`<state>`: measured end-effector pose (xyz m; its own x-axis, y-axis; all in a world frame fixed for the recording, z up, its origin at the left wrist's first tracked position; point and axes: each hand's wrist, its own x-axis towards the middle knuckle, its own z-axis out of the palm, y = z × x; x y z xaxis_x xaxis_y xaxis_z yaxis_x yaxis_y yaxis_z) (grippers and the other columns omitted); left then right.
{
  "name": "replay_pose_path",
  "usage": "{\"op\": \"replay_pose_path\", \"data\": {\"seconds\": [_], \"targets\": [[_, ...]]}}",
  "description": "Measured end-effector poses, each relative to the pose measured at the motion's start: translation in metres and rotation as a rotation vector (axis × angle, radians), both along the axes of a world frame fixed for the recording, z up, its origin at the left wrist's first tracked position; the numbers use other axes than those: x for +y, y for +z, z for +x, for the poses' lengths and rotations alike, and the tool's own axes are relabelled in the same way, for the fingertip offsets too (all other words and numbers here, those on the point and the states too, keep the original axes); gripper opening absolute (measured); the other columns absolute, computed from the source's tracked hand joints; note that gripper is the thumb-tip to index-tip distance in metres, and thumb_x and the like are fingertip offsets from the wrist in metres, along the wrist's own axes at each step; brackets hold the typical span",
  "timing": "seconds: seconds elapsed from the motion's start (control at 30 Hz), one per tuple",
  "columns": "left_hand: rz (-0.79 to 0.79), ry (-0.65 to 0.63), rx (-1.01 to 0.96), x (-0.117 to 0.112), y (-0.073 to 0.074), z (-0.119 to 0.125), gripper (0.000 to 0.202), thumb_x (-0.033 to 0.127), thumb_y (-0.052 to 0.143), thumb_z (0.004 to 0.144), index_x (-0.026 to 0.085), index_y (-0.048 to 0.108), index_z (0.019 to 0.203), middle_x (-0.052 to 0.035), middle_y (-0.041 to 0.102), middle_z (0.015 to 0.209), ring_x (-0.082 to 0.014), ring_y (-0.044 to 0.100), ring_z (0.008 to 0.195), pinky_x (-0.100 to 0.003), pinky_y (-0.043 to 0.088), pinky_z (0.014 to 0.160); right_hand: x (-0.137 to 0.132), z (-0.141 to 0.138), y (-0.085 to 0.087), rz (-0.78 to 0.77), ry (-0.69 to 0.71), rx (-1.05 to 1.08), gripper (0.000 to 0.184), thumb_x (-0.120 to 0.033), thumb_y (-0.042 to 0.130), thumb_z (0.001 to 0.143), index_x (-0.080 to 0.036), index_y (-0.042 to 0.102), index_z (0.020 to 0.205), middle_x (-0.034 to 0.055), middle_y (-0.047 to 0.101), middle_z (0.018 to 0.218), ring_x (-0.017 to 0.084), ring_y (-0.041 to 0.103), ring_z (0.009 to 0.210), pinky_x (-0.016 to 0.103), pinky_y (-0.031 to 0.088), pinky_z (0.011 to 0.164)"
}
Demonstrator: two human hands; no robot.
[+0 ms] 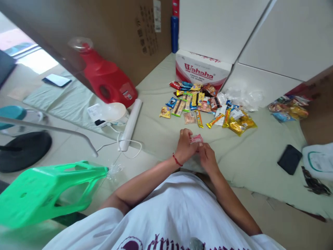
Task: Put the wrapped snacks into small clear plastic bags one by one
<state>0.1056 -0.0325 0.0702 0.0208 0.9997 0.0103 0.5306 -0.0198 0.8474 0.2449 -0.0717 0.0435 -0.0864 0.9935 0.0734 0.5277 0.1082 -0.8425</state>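
Observation:
Both of my hands meet in front of my body, around a small pink-and-white wrapped snack packet [196, 138]. My left hand [185, 147], with a red string at the wrist, is closed on the packet from the left. From the right, the fingers of my right hand [208, 158] pinch its lower edge. Just beyond lies a spread of snack packets: a pale pink packet [189, 117], an orange stick packet [199, 119], a small yellow packet [165, 112] and a large golden bag [240, 124]. Parts of the held packet are hidden by my fingers.
A white-and-red Wahaha box [203, 69] stands behind the snacks, beside clear plastic wrap [244, 97]. Left are a red jug [106, 76], a white roll [130, 125] with a cable, and a green stool [47, 189]. Right are more packets [288, 108] and a black wallet-like item [289, 159].

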Motion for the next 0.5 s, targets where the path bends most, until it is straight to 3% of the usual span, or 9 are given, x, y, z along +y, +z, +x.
{"op": "replay_pose_path", "data": {"seconds": [0.13, 0.27, 0.33, 0.4, 0.5], "targets": [[0.094, -0.124, -0.22, -0.029, 0.012, 0.018, 0.035, 0.02, 0.056, 0.076, 0.023, 0.041, 0.107, -0.0082, 0.048, 0.111, -0.0229, 0.053, 0.101, -0.039, 0.052, 0.09, -0.023, 0.014, -0.001, -0.192, -0.221, 0.285, 0.046, -0.056, 0.026, 0.107, -0.022, 0.058, 0.112, 0.0127, 0.069, 0.107, 0.024, 0.067, 0.096, 0.035, 0.057, 0.075], [-0.014, -0.406, -0.4, -0.055, 0.004, 0.047, 0.041, 0.017, 0.057, 0.072, 0.024, 0.044, 0.11, -0.009, 0.048, 0.116, -0.0238, 0.053, 0.104, -0.04, 0.055, 0.088, -0.038, 0.032, -0.003, -0.292, -0.319, 0.477, 0.042, -0.058, 0.063, 0.091, -0.022, 0.062, 0.113, 0.0086, 0.071, 0.108, 0.024, 0.067, 0.097, 0.035, 0.055, 0.083], [-0.038, -0.525, -0.544, -0.059, 0.0, 0.059, 0.046, 0.016, 0.057, 0.072, 0.024, 0.045, 0.116, -0.0092, 0.047, 0.122, -0.0241, 0.053, 0.108, -0.041, 0.058, 0.088, -0.038, 0.051, -0.005, -0.287, -0.362, 0.564, 0.045, -0.054, 0.072, 0.085, -0.021, 0.065, 0.114, 0.0072, 0.072, 0.109, 0.023, 0.066, 0.096, 0.034, 0.054, 0.085], [-0.011, -0.541, -0.663, -0.053, -0.004, 0.063, 0.05, 0.014, 0.057, 0.077, 0.026, 0.045, 0.123, -0.0093, 0.043, 0.128, -0.025, 0.052, 0.117, -0.041, 0.06, 0.09, -0.029, 0.091, -0.006, -0.197, -0.499, 0.61, 0.045, -0.051, 0.076, 0.082, -0.02, 0.068, 0.114, 0.0052, 0.073, 0.106, 0.02, 0.065, 0.092, 0.032, 0.052, 0.084], [0.071, -0.388, -0.627, -0.031, -0.012, 0.046, 0.043, 0.015, 0.057, 0.085, 0.028, 0.047, 0.125, -0.0079, 0.042, 0.13, -0.0247, 0.049, 0.125, -0.041, 0.061, 0.094, 0.005, 0.191, -0.003, 0.133, -0.857, 0.564, 0.041, -0.046, 0.081, 0.075, -0.021, 0.07, 0.106, 0.0006, 0.072, 0.097, 0.014, 0.061, 0.078, 0.027, 0.049, 0.075]]}}
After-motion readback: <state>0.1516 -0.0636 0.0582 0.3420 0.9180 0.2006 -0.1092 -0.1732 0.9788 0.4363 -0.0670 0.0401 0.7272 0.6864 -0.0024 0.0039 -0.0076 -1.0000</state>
